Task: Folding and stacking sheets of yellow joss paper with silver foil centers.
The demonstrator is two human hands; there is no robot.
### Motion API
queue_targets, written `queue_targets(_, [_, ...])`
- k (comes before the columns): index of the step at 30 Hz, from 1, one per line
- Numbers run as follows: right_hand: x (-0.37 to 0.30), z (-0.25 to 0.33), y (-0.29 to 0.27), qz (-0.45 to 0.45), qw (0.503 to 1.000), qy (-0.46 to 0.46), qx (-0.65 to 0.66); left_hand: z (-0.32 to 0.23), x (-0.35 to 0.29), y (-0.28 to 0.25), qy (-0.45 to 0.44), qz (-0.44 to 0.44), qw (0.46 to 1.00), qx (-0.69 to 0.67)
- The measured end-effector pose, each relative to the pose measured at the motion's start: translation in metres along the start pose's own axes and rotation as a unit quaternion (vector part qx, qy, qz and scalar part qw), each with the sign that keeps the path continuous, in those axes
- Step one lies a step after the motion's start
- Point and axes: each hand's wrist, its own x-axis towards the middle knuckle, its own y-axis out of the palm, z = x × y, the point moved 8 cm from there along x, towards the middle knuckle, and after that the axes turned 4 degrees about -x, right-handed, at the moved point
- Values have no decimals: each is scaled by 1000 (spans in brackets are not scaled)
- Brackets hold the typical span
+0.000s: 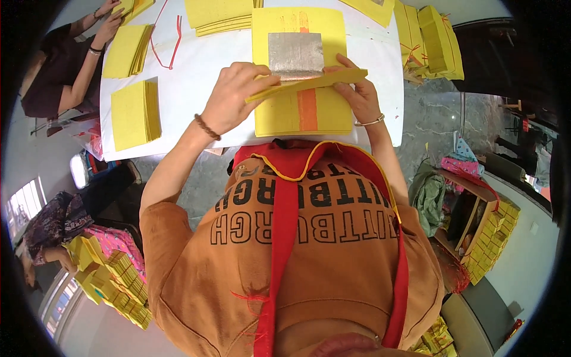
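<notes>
In front of me a stack of yellow paper sheets (pixel 279 119) lies near the table's front edge. A silver foil square (pixel 295 50) rests on it, and an orange stripe runs down its middle. Across the stack slants a folded yellow paper (pixel 309 85), partly over the foil's near edge. My left hand (pixel 234 95) pinches its left end between curled fingers and thumb. Around the right end are the fingers and thumb of my right hand (pixel 360 95), thumb on the near side.
Several other yellow paper stacks (pixel 134 116) lie on the white table (pixel 196 65), some along its far edge. Red string (pixel 176 41) is at the far left, near another person's hands (pixel 110 24). Tied yellow bundles (pixel 428 41) stand beyond the right edge.
</notes>
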Motion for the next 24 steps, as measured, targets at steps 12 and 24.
queue_targets(12, [-44, 92, 19, 101, 897, -254, -347, -47, -27, -8, 106, -7, 991, 79])
queue_targets(24, [-9, 55, 14, -37, 990, 79, -113, 44, -27, 26, -339, -27, 870, -357])
